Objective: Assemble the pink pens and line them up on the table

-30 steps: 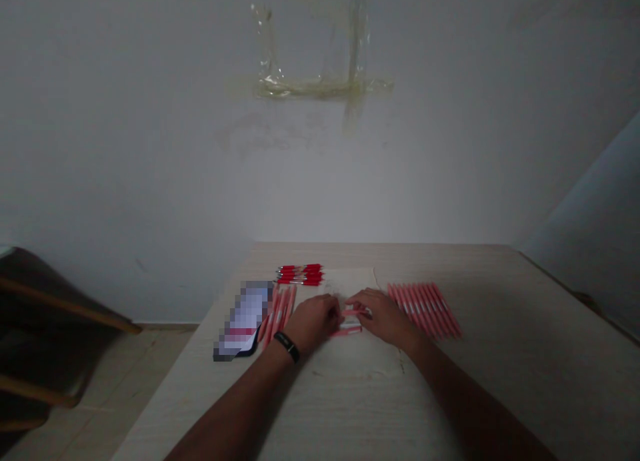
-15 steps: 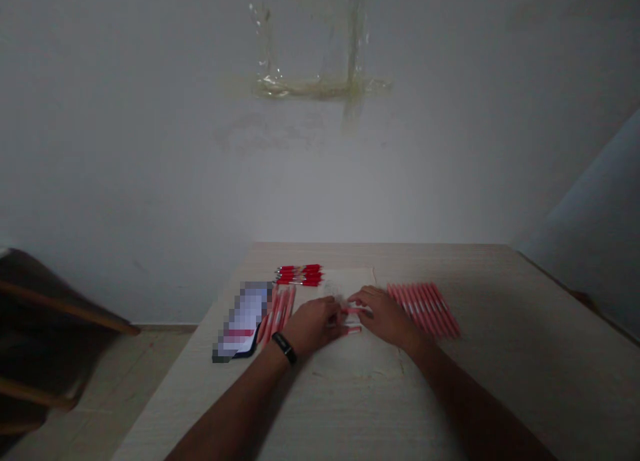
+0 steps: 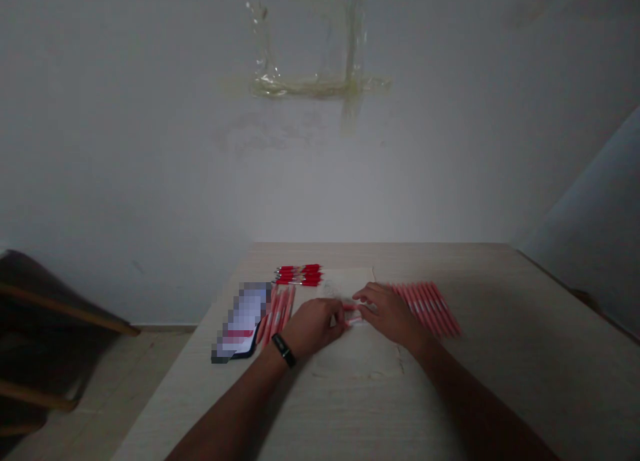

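Observation:
My left hand (image 3: 317, 322), with a dark band on its wrist, is closed in a pinch above a pale sheet (image 3: 350, 361) on the table. Between its fingers and those of my right hand (image 3: 387, 314) is a pink pen (image 3: 353, 319), lying sideways and seemingly in parts, mostly hidden by the fingers. The right thumb and index finger close on its right end. Beside the right hand lies a neat row of several pink pens (image 3: 430, 307). More pink pens (image 3: 280, 314) lie loosely left of my left hand.
Several red pens (image 3: 299, 275) with silvery clips lie in a stack toward the back. A phone (image 3: 245, 321), its screen blurred out, rests at the table's left side. Behind the table (image 3: 500, 381) stands a wall (image 3: 150, 147) with tape remnants. Dark wooden-legged furniture (image 3: 55, 301) is at left.
The pink pieces, apart one above the other before, are now close together between my fingers. My left fingers have curled tighter, and my right hand has shifted slightly right.

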`<action>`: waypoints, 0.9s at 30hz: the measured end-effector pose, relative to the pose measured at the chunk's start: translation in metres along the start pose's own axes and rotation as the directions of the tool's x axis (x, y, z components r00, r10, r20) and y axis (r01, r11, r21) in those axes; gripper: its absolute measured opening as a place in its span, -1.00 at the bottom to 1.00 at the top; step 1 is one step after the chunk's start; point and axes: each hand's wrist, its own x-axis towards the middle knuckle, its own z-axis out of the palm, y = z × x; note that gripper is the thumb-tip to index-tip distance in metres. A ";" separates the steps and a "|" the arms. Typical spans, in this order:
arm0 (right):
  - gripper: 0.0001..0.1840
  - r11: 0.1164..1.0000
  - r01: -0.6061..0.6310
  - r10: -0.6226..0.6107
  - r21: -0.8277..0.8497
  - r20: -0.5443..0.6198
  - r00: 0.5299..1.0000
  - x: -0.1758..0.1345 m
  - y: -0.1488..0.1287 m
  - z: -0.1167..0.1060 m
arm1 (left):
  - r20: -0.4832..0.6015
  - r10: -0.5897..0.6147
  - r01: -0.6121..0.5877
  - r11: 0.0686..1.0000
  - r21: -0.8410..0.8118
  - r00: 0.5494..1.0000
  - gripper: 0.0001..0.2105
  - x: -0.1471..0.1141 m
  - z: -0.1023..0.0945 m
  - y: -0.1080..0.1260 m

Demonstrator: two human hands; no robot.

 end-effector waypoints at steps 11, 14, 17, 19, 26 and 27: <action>-0.88 0.999 -0.020 0.020 0.029 -0.025 0.999 -0.001 -0.001 -0.002 | -0.205 -0.044 0.011 0.987 -0.163 0.978 -0.82 0.006 0.003 -0.007; -0.88 0.998 -0.017 0.017 0.055 -0.005 1.000 -0.002 -0.006 -0.002 | -0.239 -0.077 0.002 0.954 -0.300 0.968 -0.74 0.007 0.002 -0.007; -0.90 0.995 0.017 -0.020 0.095 0.027 0.999 -0.002 -0.012 -0.002 | -0.239 -0.118 0.005 0.905 -0.426 0.964 -0.74 0.008 0.001 -0.008; -0.92 0.995 0.038 -0.042 0.098 0.044 0.998 -0.003 -0.015 -0.001 | -0.232 -0.123 0.007 0.894 -0.448 0.965 -0.76 0.008 0.002 -0.009; -0.91 0.995 0.019 -0.019 0.098 -0.005 1.000 -0.002 -0.009 -0.007 | -0.143 0.027 -0.057 0.976 -0.211 0.989 -0.75 0.006 0.003 -0.004; -0.91 0.994 0.023 -0.023 0.103 0.003 1.000 -0.002 -0.009 -0.009 | -0.124 0.057 -0.078 0.982 -0.171 0.991 -0.76 0.005 0.003 -0.002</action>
